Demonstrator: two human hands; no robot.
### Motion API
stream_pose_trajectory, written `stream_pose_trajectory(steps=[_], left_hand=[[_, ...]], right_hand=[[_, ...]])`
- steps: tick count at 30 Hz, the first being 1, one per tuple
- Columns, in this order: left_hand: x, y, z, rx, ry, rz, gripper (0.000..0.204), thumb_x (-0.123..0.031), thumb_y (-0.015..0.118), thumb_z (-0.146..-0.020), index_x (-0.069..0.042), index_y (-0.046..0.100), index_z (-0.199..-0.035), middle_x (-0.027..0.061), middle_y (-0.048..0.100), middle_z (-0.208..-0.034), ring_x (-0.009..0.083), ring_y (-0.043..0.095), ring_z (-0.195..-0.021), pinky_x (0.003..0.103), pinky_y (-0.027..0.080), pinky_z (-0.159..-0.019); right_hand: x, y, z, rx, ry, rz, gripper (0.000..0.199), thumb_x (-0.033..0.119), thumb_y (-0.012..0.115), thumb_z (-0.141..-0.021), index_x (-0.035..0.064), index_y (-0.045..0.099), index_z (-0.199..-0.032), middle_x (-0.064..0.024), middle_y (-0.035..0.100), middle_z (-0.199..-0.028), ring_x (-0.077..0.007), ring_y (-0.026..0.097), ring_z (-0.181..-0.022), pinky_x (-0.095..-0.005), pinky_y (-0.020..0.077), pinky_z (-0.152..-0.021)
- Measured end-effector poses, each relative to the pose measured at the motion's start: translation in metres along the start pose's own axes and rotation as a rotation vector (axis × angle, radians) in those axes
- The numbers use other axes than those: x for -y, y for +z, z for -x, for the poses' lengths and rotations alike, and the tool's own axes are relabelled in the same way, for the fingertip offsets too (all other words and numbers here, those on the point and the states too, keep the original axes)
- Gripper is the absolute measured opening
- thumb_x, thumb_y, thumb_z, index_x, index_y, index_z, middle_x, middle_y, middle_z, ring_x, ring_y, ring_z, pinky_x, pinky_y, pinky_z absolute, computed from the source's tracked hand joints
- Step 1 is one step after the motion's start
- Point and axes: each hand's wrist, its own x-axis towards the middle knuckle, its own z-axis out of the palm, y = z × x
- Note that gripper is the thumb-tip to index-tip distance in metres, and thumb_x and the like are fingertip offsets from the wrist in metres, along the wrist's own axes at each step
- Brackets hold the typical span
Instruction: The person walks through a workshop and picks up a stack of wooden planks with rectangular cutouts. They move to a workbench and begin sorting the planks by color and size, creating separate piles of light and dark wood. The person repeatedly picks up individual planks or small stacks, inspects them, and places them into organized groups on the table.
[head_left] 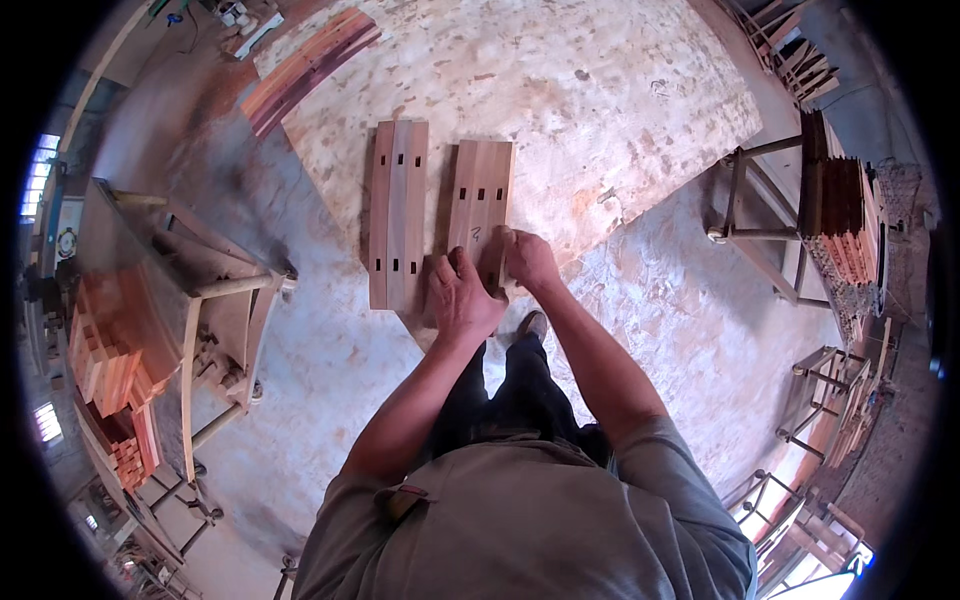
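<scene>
A set of mortised wooden boards [482,180] lies side by side on the table, their near ends beneath my hands. Small rectangular slots run across them, and a pencil mark shows on top. My left hand [466,297] grips the near end, fingertips on the upper face and thumb toward the right edge. On the right side, my right hand [530,262] is closed on the edge of the rightmost board. Part of that board is hidden by the fingers. Just to the left, a second set of slotted boards [398,215] rests untouched, with slots near both ends.
The pale, stained table [640,90] spreads out ahead of me. Reddish strips [310,70] lie at its far left. A wooden cart [225,290] and stacked orange-brown pieces [120,340] stand to the left. On the right, a rack [765,215] stands by piled boards [842,210].
</scene>
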Motion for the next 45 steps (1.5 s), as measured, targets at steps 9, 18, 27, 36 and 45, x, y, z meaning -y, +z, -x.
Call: stream_pose_trajectory(steps=[9,18,27,36,45], left_hand=[[-0.002,0.009,0.007,-0.041,0.015,-0.004,0.088,-0.035,0.078,-0.069,0.002,0.034,-0.136,0.0263,0.039,-0.133,0.0431,0.042,-0.117,0.048,0.035,-0.102],[0.0,0.017,0.008,-0.097,0.041,0.031,0.089,-0.033,0.081,-0.067,0.003,0.035,-0.134,0.0247,0.039,-0.133,0.0427,0.042,-0.118,0.049,0.034,-0.102],[0.004,0.007,-0.005,-0.151,0.025,-0.037,0.088,-0.026,0.083,-0.063,0.004,0.037,-0.132,0.0263,0.037,-0.133,0.0413,0.039,-0.12,0.048,0.032,-0.104],[-0.017,-0.014,-0.025,0.015,0.035,-0.224,0.05,-0.015,0.064,-0.073,0.007,0.051,-0.115,0.0264,0.05,-0.119,0.0412,0.047,-0.112,0.045,0.039,-0.097],[0.071,0.057,-0.044,-0.28,0.205,-0.592,0.074,-0.031,0.068,-0.08,0.01,0.038,-0.134,0.0266,0.043,-0.137,0.0412,0.049,-0.116,0.047,0.04,-0.1]], right_hand=[[-0.002,-0.008,0.009,0.005,-0.21,0.107,0.029,0.023,0.046,-0.09,-0.0008,0.063,-0.095,-0.0273,0.064,-0.091,-0.0436,0.063,-0.087,-0.0481,0.0515,-0.077],[-0.017,0.004,0.014,0.003,-0.267,0.073,0.025,0.018,0.046,-0.088,-0.0022,0.058,-0.097,-0.0291,0.063,-0.093,-0.0442,0.061,-0.092,-0.0473,0.049,-0.08],[0.005,0.015,0.014,0.036,-0.267,-0.086,0.021,0.014,0.053,-0.083,-0.0019,0.056,-0.097,-0.0284,0.063,-0.092,-0.0439,0.062,-0.09,-0.0462,0.0505,-0.077],[-0.025,0.026,0.014,-0.109,-0.57,-0.058,0.015,0.015,0.061,-0.075,0.0024,0.063,-0.084,-0.0155,0.063,-0.089,-0.0355,0.061,-0.088,-0.0444,0.0476,-0.085],[-0.251,-0.023,0.114,-0.064,0.014,-0.152,0.043,0.025,0.055,-0.086,-0.001,0.06,-0.119,-0.0254,0.063,-0.109,-0.0402,0.059,-0.103,-0.0447,0.0467,-0.09]])
